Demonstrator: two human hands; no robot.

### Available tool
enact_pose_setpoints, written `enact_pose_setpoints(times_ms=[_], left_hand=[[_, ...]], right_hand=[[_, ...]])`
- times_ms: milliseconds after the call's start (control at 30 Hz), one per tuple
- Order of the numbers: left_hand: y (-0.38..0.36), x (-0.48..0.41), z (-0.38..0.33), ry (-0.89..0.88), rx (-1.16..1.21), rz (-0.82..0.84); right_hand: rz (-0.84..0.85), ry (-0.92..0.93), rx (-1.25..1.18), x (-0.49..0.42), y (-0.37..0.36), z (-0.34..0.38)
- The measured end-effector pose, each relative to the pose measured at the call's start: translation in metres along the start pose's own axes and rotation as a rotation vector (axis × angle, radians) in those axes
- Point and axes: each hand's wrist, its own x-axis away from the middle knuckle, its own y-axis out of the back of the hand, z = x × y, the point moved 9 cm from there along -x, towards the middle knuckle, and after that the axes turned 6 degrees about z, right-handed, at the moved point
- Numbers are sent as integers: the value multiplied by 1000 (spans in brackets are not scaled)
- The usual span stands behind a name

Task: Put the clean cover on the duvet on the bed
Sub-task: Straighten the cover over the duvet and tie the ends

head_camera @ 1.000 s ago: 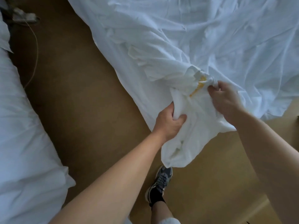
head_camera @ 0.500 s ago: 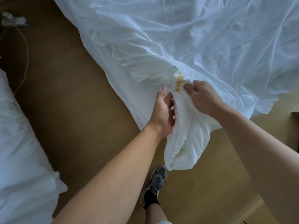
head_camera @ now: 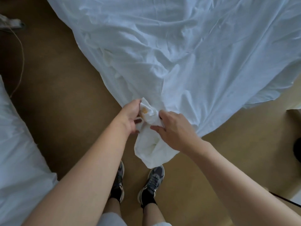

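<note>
Left hand [head_camera: 130,117] and right hand [head_camera: 173,131] both gripped bunched corner of crumpled white fabric cover [head_camera: 187,59], corner hanging above tan floor [head_camera: 65,98].

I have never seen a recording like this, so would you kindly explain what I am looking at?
No machine here: a person wears a camera on the head, and it looks down at their own bare arms. The left hand and right hand both grip a bunched corner of a big white cover, which spreads away ahead. An orange mark shows on that corner. Below are the person's shoes on a brown floor. More white bedding lies at the left edge.
</note>
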Motion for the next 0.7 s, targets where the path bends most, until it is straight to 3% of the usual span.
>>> enact_pose_setpoints(times_ms=[67,200,367,467,533,600,667,700], left_hand=[[-7,2,16,120,-3,144],[-38,9,21,112,208,353],[-59,15,-31,-10,502,399],[-63,21,-59,-127,698,393],[-59,25,-51,-166,674,409],[-54,26,-30,-116,628,440],[-45,19,-21,-108,536,425],[-40,14,-22,-130,471,402]], right_hand=[[12,5,35,-1,-9,-1],[4,-30,22,2,-18,-8],[-329,-74,-50,19,17,-19],[-304,-94,-83,9,28,-19],[-127,-102,-232,1,23,-21],[-126,-195,-428,-4,34,-35],[-257,-280,-339,-21,55,-55],[-195,-315,-231,-36,55,-61]])
